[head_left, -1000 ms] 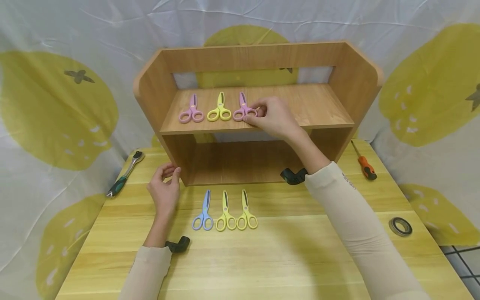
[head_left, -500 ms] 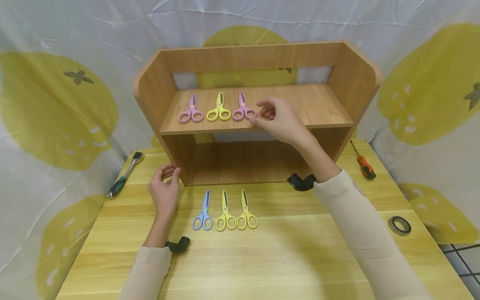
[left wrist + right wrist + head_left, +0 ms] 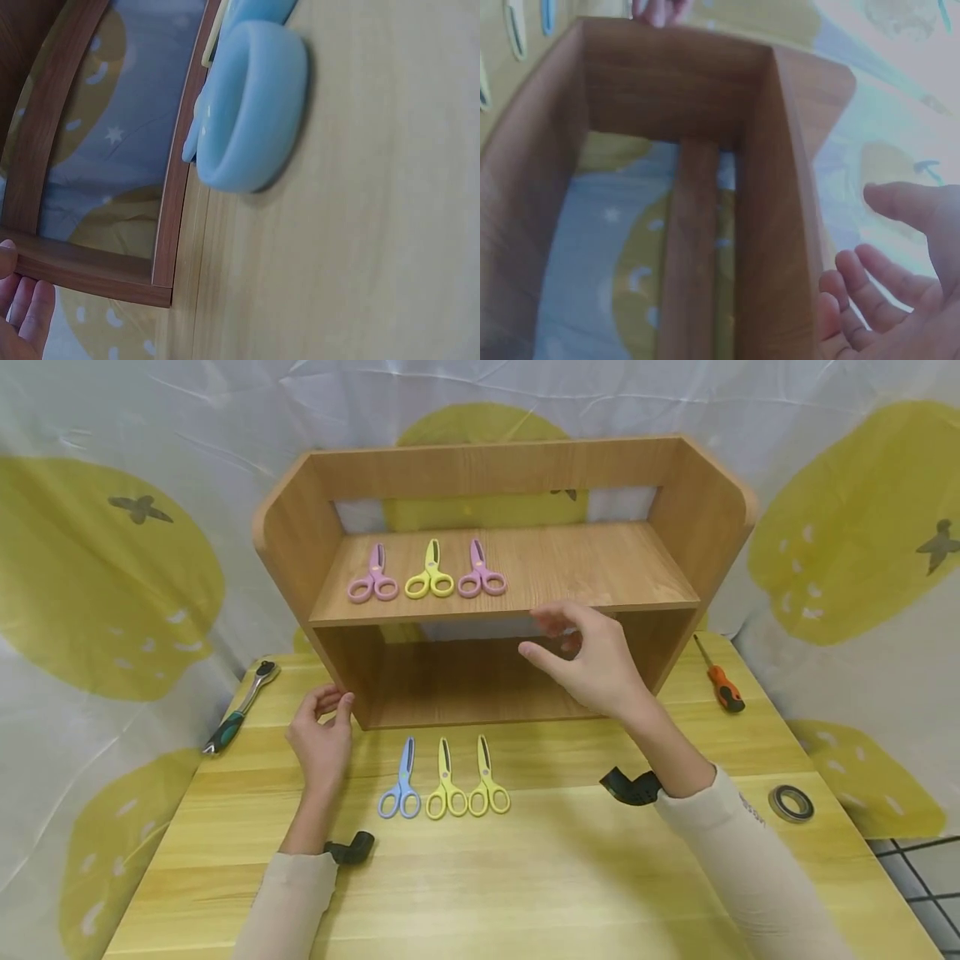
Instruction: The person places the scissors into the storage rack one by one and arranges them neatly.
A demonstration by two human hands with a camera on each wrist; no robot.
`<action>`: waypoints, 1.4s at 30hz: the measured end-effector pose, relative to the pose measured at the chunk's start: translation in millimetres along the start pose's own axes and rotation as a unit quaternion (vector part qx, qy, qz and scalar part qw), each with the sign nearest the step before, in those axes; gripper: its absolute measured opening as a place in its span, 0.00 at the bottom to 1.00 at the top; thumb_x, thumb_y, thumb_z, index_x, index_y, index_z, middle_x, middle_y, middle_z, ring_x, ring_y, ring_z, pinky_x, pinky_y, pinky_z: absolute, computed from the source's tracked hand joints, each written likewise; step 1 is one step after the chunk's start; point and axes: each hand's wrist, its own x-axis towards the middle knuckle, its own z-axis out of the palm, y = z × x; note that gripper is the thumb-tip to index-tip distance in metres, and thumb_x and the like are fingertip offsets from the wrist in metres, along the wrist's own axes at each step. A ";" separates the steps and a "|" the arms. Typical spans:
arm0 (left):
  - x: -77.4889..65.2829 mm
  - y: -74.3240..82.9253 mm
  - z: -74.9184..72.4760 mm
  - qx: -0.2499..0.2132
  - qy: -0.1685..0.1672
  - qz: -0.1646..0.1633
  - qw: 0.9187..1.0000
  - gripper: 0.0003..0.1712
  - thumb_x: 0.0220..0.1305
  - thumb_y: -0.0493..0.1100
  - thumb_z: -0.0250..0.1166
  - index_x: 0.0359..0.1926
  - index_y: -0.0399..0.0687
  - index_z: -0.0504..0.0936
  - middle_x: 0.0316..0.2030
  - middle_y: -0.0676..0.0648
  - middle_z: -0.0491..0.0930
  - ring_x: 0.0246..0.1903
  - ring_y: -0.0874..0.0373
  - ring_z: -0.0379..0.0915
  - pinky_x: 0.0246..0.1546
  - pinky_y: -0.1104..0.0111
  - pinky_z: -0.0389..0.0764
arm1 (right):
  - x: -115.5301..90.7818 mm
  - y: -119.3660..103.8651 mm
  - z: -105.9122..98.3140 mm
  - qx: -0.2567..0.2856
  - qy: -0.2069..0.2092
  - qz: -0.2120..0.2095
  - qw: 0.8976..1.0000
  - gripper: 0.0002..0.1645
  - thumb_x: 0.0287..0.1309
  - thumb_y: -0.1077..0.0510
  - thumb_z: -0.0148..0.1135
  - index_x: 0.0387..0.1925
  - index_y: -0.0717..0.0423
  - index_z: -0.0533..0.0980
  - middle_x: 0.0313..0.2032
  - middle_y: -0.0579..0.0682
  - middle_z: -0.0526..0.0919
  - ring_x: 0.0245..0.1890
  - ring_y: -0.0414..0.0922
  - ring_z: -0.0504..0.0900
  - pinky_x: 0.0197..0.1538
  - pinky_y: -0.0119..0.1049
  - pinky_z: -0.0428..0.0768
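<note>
My left hand (image 3: 322,735) rests beside the lower left side of the wooden shelf (image 3: 525,608), loosely bent fingertips at its panel edge. My right hand (image 3: 592,660) hangs in front of the upper board, thumb and fingers apart, holding nothing. On the upper board lie pink scissors (image 3: 374,578), yellow scissors (image 3: 431,572) and another pair of pink scissors (image 3: 481,571), handles toward the front. On the table before the shelf lie blue scissors (image 3: 402,783) and two pairs of yellow scissors (image 3: 446,783), blades pointing at the shelf. A blue handle loop (image 3: 262,112) looms large in the left wrist view.
A ratchet wrench (image 3: 242,710) lies on the table's left. To the right are an orange-handled screwdriver (image 3: 724,685) and a metal ring bearing (image 3: 791,803). A lemon-patterned curtain (image 3: 247,410) hangs behind the shelf and at both sides.
My right hand has let go of the right pink scissors and drawn back toward me, down and to the right. The left hand stays at the shelf's side.
</note>
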 end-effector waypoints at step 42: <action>-0.7 -0.1 -7.5 0.008 -0.025 -0.017 1.000 0.13 0.69 0.43 0.70 0.50 0.43 0.86 0.44 0.43 0.89 0.41 0.68 0.82 0.41 0.83 0.84 | -160.4 73.6 113.4 0.059 -0.205 0.145 0.966 0.40 0.54 0.45 0.79 0.64 0.56 0.74 0.59 0.48 0.79 0.53 0.45 0.75 0.52 0.39 0.80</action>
